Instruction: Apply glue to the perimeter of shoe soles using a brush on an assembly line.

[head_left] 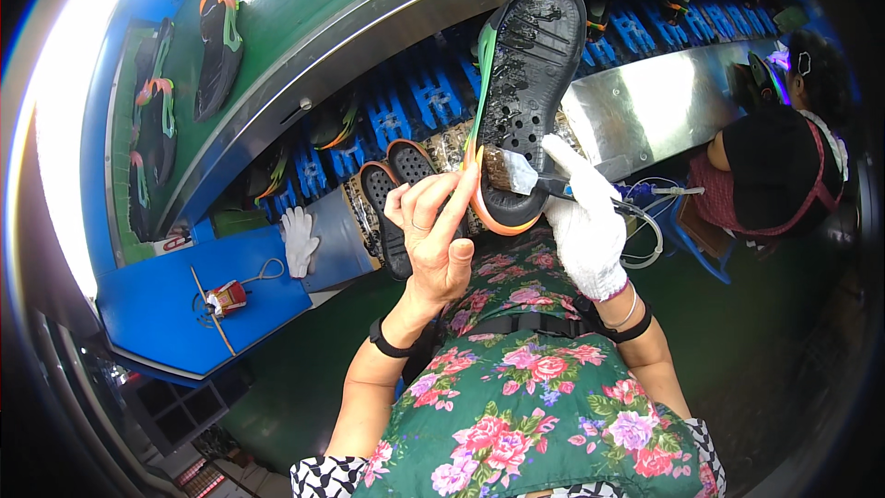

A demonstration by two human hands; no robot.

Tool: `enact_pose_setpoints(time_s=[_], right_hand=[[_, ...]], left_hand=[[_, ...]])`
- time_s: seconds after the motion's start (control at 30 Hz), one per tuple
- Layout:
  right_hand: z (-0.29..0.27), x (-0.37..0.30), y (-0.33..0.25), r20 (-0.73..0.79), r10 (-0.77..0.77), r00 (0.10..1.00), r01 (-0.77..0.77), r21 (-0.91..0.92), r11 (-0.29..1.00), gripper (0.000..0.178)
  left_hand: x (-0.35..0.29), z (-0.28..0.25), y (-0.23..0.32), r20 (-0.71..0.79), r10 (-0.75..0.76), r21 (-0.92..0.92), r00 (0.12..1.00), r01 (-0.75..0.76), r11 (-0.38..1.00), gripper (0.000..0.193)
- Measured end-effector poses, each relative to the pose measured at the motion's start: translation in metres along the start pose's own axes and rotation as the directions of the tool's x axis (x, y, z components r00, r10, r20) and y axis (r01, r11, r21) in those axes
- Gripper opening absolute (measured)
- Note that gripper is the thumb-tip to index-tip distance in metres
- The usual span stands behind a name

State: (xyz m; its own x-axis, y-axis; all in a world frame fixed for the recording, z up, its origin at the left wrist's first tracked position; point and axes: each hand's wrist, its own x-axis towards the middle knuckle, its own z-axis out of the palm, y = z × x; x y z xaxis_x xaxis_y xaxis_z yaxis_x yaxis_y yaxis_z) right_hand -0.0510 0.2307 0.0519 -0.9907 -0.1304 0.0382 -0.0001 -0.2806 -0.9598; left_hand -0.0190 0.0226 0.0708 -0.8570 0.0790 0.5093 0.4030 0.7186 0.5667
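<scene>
A black clog-like shoe (530, 74) with round holes, slots and a green-to-orange edge is held up before me. Its surface looks wet and shiny in patches. At the orange edge my bare left hand (435, 231) grips the shoe with its fingertips, the thumb standing apart; part of the grip is hidden. My right hand (590, 226), in a white knitted glove, is closed round the dark handle of a flat brush (512, 171). The brush's bristles lie over the holed part of the shoe. Beside my left hand are two more black shoes (380, 186) with holes.
A green conveyor belt (286, 28) carrying several shoes runs behind a metal rail. Below it are blue racks (433, 97). At left, a blue table (166, 300) bears a small red item (226, 298), with a white glove (299, 242) near its corner. Another person (779, 161) sits at right.
</scene>
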Motion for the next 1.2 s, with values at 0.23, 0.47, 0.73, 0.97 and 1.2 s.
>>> enact_pose_setpoints(time_s=[0.23, 0.47, 0.73, 0.97, 1.2], right_hand=[[0.008, -0.003, -0.001, -0.058, 0.177, 0.982, -0.144, 0.368, 0.919, 0.048], [0.001, -0.009, 0.009, 0.003, 0.135, 0.991, -0.132, 0.217, 0.967, 0.058], [0.011, -0.011, 0.009, -0.009, 0.245, 0.969, -0.212, 0.47, 0.857, 0.054], [0.011, -0.007, 0.011, -0.022, 0.217, 0.976, -0.179, 0.487, 0.855, 0.055], [0.005, -0.009, 0.007, -0.03, 0.162, 0.986, -0.124, 0.509, 0.852, 0.05]], left_hand=[[0.007, -0.014, -0.005, 0.104, 0.036, 0.071, 0.994, -0.044, 0.997, 0.078], [0.011, -0.022, -0.016, 0.184, 0.142, 0.054, 0.973, -0.154, 0.987, 0.065], [0.006, -0.018, -0.013, 0.188, 0.083, -0.021, 0.979, -0.08, 0.997, 0.076], [0.011, -0.027, 0.02, 0.277, -0.011, -0.346, 0.961, 0.11, 0.932, 0.122], [0.134, -0.06, -0.062, -0.018, 0.003, -0.493, 1.0, -0.011, 0.87, 0.08]])
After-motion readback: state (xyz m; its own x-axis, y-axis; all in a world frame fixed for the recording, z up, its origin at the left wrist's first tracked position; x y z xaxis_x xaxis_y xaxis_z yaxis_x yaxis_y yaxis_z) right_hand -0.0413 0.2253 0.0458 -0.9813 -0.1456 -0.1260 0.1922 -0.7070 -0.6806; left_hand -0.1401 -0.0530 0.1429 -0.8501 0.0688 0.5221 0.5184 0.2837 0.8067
